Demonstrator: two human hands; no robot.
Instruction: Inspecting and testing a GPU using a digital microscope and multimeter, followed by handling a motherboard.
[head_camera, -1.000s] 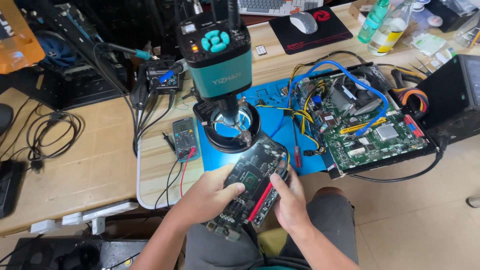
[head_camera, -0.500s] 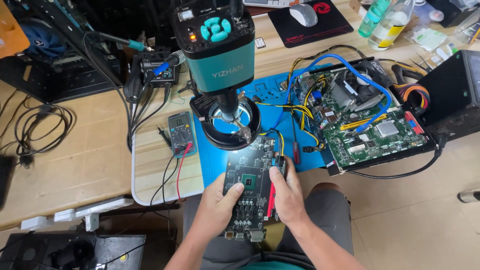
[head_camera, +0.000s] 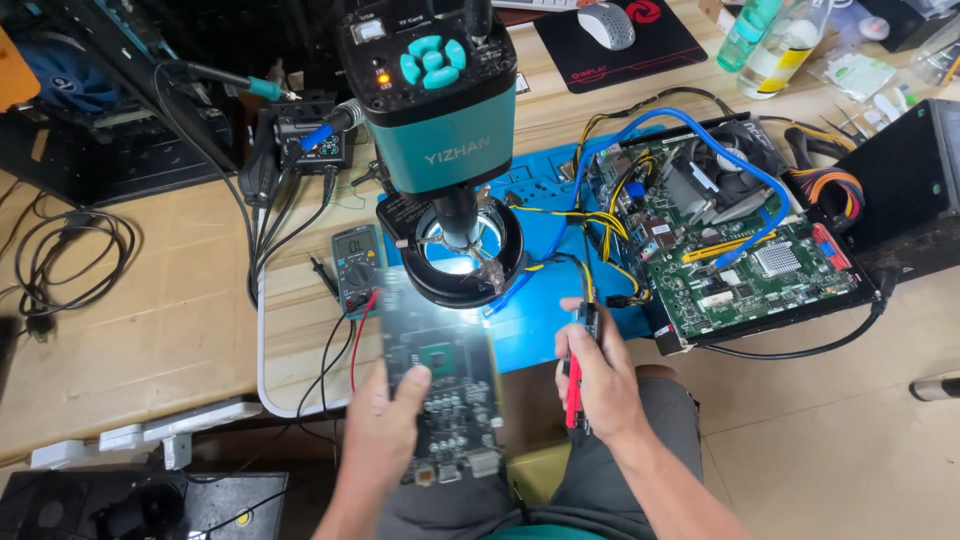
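Item: dark circuit board (head_camera: 445, 395), long and narrow, lying lengthwise toward 12 o'clock over the person's lap at the bench edge; a square chip shows near its far end, connectors at its near end; the view is motion-blurred.

Left hand (head_camera: 385, 430): at the board's 8 o'clock edge; fingers curled over the left side, thumb on the top face, pinching the board.

Right hand (head_camera: 600, 385): at 3 o'clock of the board, apart from it; fingers closed round a red-and-black probe (head_camera: 578, 375) held roughly upright; its upper tip points to 12 o'clock.

Surroundings: teal digital microscope (head_camera: 440, 110) on its column at 12 o'clock of the board; its lit ring light (head_camera: 460, 262) hangs just above the board's far end and casts a bright patch on it; blue work mat (head_camera: 545, 320) beneath, reaching toward 2 o'clock; green motherboard (head_camera: 745, 270) at 2 o'clock, with blue and yellow cables (head_camera: 620, 190) looping across it toward the mat; digital multimeter (head_camera: 358, 265) at 11 o'clock, red and black leads (head_camera: 345, 350) trailing down beside the board's left edge; soldering station (head_camera: 305, 145) farther off at 11 o'clock; computer mouse (head_camera: 608, 25) on a black mouse pad (head_camera: 665, 50) at 1 o'clock, far edge; two plastic bottles (head_camera: 765, 45) beyond the motherboard; wooden bench (head_camera: 130, 330) to 9 o'clock with a coiled black cable (head_camera: 70, 265).
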